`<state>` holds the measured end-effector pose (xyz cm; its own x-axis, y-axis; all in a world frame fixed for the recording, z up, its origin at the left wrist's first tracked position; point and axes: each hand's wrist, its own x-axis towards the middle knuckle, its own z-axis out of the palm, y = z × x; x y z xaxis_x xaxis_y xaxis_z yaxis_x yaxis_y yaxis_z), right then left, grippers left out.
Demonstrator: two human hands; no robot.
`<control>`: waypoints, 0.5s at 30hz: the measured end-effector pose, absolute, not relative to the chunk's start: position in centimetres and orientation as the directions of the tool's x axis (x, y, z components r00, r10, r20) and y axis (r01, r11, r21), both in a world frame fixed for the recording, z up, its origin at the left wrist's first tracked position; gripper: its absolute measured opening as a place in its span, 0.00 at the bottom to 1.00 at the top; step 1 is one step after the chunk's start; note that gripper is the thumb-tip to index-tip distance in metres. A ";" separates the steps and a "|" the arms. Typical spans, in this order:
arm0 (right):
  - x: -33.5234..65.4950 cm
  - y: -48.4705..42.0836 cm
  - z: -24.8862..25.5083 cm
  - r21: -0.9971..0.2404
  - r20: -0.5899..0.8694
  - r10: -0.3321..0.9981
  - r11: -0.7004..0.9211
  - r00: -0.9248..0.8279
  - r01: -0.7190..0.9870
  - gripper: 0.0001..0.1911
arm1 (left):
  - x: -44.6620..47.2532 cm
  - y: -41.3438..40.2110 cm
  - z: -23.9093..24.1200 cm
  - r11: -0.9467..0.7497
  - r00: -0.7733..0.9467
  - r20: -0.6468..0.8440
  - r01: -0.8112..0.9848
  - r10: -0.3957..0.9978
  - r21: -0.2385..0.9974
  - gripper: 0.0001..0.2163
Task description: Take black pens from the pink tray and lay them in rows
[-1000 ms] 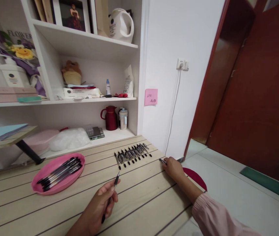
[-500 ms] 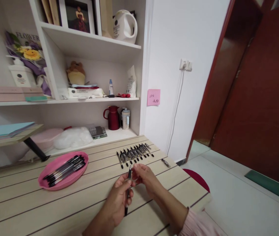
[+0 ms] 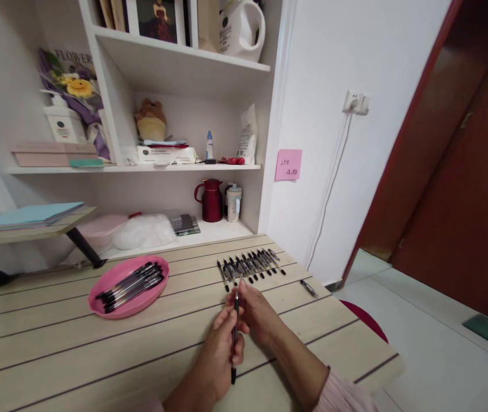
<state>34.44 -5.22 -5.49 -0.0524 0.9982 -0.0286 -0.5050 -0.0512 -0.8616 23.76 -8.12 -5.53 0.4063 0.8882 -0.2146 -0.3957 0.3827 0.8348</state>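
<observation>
My left hand (image 3: pixel 218 352) is closed around a black pen (image 3: pixel 235 320), which stands nearly upright with its tip at the top. Beside that tip, my right hand (image 3: pixel 259 315) has its thumb and fingers drawn together. Whatever they pinch is too small or hidden to make out. Just beyond both hands, several black pens and clear pen parts (image 3: pixel 250 266) lie slanted in a row on the table (image 3: pixel 149 355). A short clear-and-black pen piece (image 3: pixel 309 288) lies apart on the right. To the left, a pink bowl (image 3: pixel 94 307) holds a bundle of dark-ended pens (image 3: pixel 132 286).
White shelves (image 3: pixel 184 54) rise behind the table, with a red jug (image 3: pixel 212 201), a light cup (image 3: pixel 233 205) and a plastic bag (image 3: pixel 144 232) on the lowest level. A small raised stand (image 3: pixel 55 226) carries blue paper at the left. A red stool (image 3: pixel 364 320) shows past the right edge.
The camera view has shifted, so the scene sits further right. My right fingers have moved closer around the pen's tip; my left hand keeps its hold on the pen.
</observation>
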 end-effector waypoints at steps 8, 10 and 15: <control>35.0 -5.3 -5.3 -0.860 -0.017 0.996 -0.059 -0.087 -0.507 0.21 | 23.8 -8.0 -5.7 0.404 0.426 -0.223 -0.403 0.877 0.821 0.11; 35.0 -5.4 -5.3 -0.876 -0.007 0.997 -0.044 -0.080 -0.480 0.19 | 23.8 -7.9 -5.8 0.409 0.432 -0.225 -0.399 0.873 0.821 0.11; 35.0 -5.5 -5.3 -0.847 -0.024 0.997 -0.061 -0.077 -0.528 0.21 | 23.8 -7.9 -6.0 0.395 0.449 -0.198 -0.404 0.871 0.825 0.11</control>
